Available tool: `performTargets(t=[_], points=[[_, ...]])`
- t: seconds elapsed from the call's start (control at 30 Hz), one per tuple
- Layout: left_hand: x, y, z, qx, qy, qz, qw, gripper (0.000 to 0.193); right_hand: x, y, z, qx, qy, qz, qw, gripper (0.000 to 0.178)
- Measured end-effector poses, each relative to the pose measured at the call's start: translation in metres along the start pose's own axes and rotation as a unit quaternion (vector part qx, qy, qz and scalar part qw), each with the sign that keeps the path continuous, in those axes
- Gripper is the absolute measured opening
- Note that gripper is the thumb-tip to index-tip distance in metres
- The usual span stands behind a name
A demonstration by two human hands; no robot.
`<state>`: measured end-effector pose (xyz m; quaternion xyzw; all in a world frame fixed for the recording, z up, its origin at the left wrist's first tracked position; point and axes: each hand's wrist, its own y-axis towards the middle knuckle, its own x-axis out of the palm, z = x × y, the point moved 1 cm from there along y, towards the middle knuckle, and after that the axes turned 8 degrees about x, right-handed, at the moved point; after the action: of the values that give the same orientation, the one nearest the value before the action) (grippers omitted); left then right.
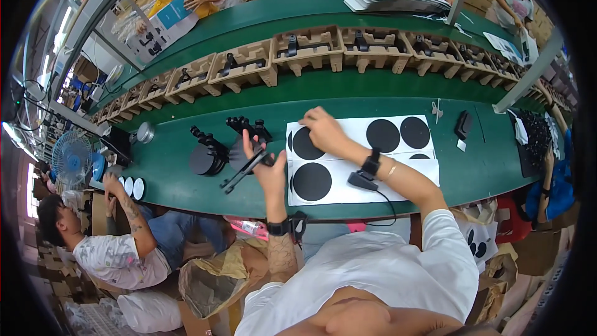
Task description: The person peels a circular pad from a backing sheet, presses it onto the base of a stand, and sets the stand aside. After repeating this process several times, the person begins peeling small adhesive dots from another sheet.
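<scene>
My left hand [268, 171] grips a slim black bar-shaped part [238, 174] with a slot along it, held tilted above the green table. Its fingertips point up and away from me. My right hand [321, 130] is closed, fingertips bent down at the far left of a white sheet [348, 177] bearing large black round pads. The pad nearest to it [306, 144] is partly covered by the hand. Whatever its fingers pinch is hidden. Left of my left hand, black stands with round bases [208, 154] sit grouped on the table, and more black parts [242, 126] lie just beyond.
Beyond the table runs a row of brown moulded trays [306, 50] holding black parts. A black object [462, 124] lies right of the sheet. White-topped round pieces [138, 187] and a fan [73, 157] are left, near a seated person. Other people work across the line.
</scene>
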<state>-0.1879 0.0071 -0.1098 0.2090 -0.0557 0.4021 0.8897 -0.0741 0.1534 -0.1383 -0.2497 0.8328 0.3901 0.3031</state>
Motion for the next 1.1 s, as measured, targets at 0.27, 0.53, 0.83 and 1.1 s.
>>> performTargets(t=[0.27, 0.53, 0.83, 1.1], points=[[0.018, 0.03, -0.021, 0.193, 0.513, -0.003, 0.837, 0.096, 0.026, -0.01, -0.003, -0.016, -0.056, -0.008, 0.998, 0.023], [0.02, 0.034, -0.045, 0.278, 0.487, -0.024, 0.828, 0.096, 0.02, -0.008, 0.004, -0.024, -0.027, -0.04, 0.999, 0.026], [0.03, 0.022, -0.048, 0.23, 0.445, -0.007, 0.866, 0.1, 0.006, -0.015, 0.007, -0.057, -0.049, -0.037, 0.996, 0.027], [0.018, 0.028, -0.071, 0.243, 0.481, -0.014, 0.842, 0.099, 0.008, -0.014, 0.002, -0.09, -0.083, -0.025, 0.992, 0.025]])
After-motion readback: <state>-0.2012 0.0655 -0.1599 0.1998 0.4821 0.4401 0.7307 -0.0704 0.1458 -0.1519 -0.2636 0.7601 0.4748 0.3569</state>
